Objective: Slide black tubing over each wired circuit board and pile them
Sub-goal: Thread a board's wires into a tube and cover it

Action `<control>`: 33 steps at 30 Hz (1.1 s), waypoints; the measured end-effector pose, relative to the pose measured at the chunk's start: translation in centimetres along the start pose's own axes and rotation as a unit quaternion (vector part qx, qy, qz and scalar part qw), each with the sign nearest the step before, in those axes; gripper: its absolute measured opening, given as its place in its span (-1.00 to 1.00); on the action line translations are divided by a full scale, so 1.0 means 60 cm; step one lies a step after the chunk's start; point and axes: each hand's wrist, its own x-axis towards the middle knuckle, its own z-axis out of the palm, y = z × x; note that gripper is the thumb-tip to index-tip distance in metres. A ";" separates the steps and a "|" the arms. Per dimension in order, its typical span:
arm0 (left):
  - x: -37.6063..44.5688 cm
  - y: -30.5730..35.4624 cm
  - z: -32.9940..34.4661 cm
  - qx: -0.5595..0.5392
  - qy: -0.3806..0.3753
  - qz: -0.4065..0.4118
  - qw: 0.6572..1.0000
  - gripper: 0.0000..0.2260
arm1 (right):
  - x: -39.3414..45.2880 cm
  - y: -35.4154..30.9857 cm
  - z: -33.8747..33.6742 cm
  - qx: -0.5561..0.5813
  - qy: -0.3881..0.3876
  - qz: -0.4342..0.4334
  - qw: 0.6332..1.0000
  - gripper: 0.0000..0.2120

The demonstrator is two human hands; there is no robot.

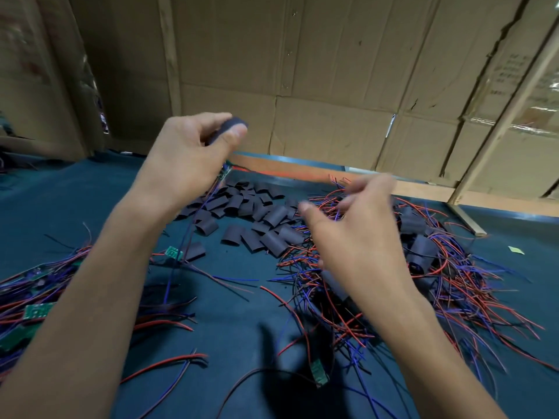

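Left hand [184, 158] pinches black tubing [231, 126] at fingertips — right hand [360, 237] blurred, seemingly empty

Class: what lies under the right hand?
Under the right hand: a tangle of red and blue wires and black sleeves on the mat. The hand covers the pile's middle.

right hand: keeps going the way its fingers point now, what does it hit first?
Likely the pile of sleeved boards with red and blue wires just beyond the right hand. The hand is motion-blurred and depth is unclear, so this is a guess.
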 end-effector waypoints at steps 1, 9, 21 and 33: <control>-0.001 0.003 0.009 -0.054 0.031 -0.024 0.998 -0.83 | -0.002 -0.010 -0.002 0.065 0.097 -0.064 0.991 -0.55; -0.012 0.039 0.080 -0.382 0.024 -0.268 0.884 -0.71 | -0.028 -0.024 0.023 0.166 -0.039 -0.128 0.977 -0.87; -0.046 0.059 0.126 -0.340 -0.080 -0.200 0.916 -0.64 | -0.006 -0.012 0.012 0.273 -0.332 0.082 0.899 -0.78; -0.046 0.037 0.092 -0.036 -0.151 0.149 0.977 -0.57 | 0.075 0.019 -0.144 0.462 -0.103 0.039 0.880 -0.93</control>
